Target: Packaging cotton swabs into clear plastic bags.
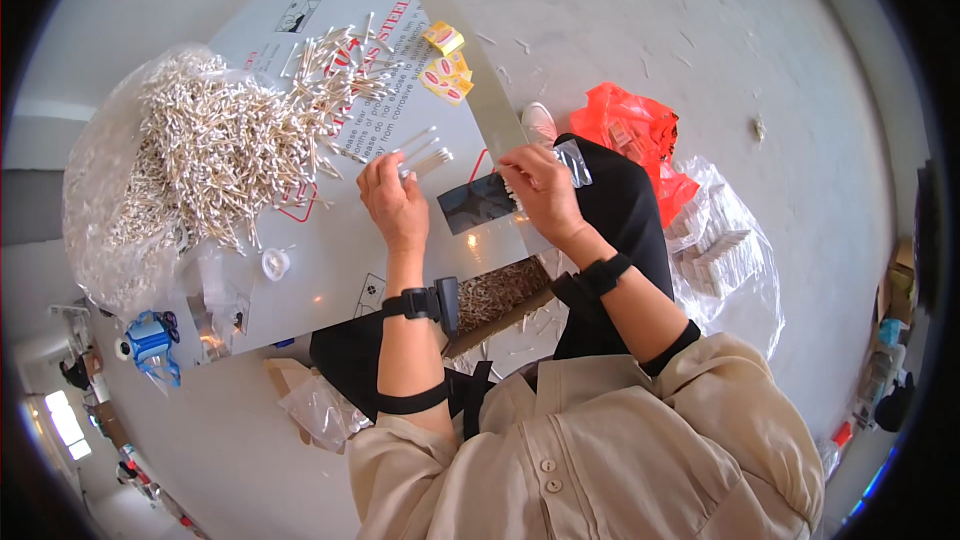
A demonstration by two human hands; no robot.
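My left hand (394, 202) is over the table with its fingers curled at the near ends of a few cotton swabs (432, 159). My right hand (545, 192) is closed at the table's right edge, its fingertips pinching a row of swabs whose white tips (511, 193) show below them. Part of that row is hidden by the fingers. Between the hands lies a dark, glossy rectangular sheet (474, 205), its right end by the right fingertips. Left of my left hand, a big heap of loose cotton swabs (210, 145) spills from a clear plastic bag (88, 175).
Yellow-and-white small packets (446, 78) lie at the table's far edge, and a round clear lid (275, 263) at the left. Below the table edge is a box of swabs (500, 298). A red bag (628, 135) and a clear bag of white packs (725, 250) are to the right.
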